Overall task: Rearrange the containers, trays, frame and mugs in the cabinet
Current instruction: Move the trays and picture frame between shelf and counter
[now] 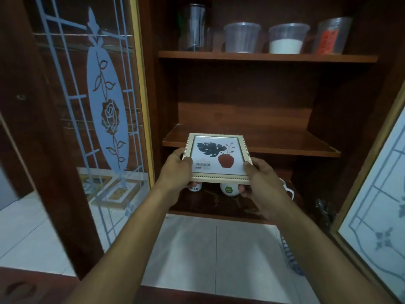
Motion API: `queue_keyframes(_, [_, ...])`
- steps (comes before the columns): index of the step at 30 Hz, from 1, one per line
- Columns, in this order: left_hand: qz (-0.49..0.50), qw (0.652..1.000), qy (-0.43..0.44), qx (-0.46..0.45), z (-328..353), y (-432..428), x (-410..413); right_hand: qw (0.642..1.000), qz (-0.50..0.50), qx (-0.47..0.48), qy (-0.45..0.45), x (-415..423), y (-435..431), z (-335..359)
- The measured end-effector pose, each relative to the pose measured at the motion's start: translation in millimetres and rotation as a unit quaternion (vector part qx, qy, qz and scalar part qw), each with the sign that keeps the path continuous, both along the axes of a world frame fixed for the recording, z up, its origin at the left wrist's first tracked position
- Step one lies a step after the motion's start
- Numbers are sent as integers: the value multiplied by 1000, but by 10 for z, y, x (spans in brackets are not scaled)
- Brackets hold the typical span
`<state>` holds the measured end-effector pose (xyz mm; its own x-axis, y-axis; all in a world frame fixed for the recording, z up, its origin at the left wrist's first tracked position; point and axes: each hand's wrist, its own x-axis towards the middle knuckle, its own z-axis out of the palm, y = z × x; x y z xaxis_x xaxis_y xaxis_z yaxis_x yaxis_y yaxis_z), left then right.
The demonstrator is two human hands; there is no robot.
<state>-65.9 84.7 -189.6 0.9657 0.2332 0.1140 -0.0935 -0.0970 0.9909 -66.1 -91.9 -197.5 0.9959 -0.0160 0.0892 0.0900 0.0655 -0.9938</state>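
Observation:
A cream picture frame (217, 157) with a dark leaf and a red vase print is held in front of the middle shelf (285, 143). My left hand (177, 170) grips its left edge, my right hand (263, 178) its right edge, thumbs on top. Below the frame, on the lowest shelf (210, 205), stand white mugs: one (194, 188) with dark spots, one (229, 189) with a green mark, and a third (287, 188) partly hidden behind my right hand. On the top shelf (263, 57) stand clear plastic containers (242, 37), one (287, 38) half full of white powder.
A tall clear jar (195, 27) stands at the top shelf's left, a cup with a red label (331, 36) at its right. Glass doors hang open at the left (103, 106) and right (377, 194). Framed trays (114, 191) show behind the left glass. White tiled floor lies below.

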Motion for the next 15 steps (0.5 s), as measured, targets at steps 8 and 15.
queue_keyframes(8, [-19, 1000, 23, 6, -103, 160, -309, 999, -36, 0, 5, -397, 185, -112])
queue_keyframes(15, [-36, 999, 10, 18, -170, 266, -652, 998, -59, 27, 0, -760, 302, -231])
